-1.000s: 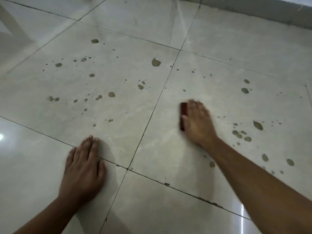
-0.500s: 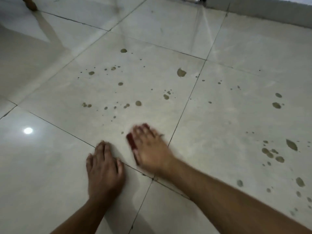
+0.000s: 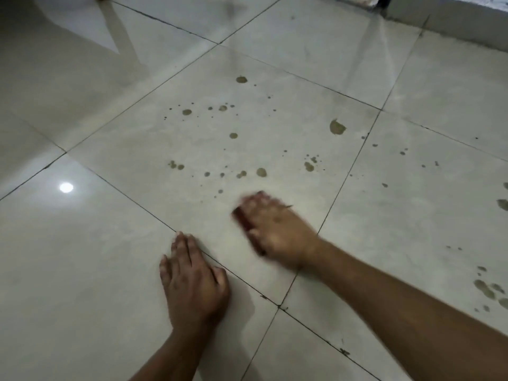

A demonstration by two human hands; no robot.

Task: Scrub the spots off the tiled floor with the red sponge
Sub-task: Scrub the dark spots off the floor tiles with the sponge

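1. My right hand (image 3: 275,229) lies on top of the red sponge (image 3: 243,220) and presses it down on the tiled floor (image 3: 82,270). The hand looks blurry, so I cannot tell if my fingers curl round the sponge or lie straight on it.
2. Only a thin red edge of the sponge peeks out on the left side of my hand.
3. My left hand (image 3: 192,281) lies flat on the floor with its fingers straight and close together. It holds nothing.
4. The two hands are near each other but do not touch.
5. Brown spots (image 3: 261,172) dot the tile just past the sponge. One big spot (image 3: 337,127) sits farther away.
6. More spots (image 3: 485,288) lie on the tile far to my right.
7. A round bright light (image 3: 66,187) shines on the floor to my left.
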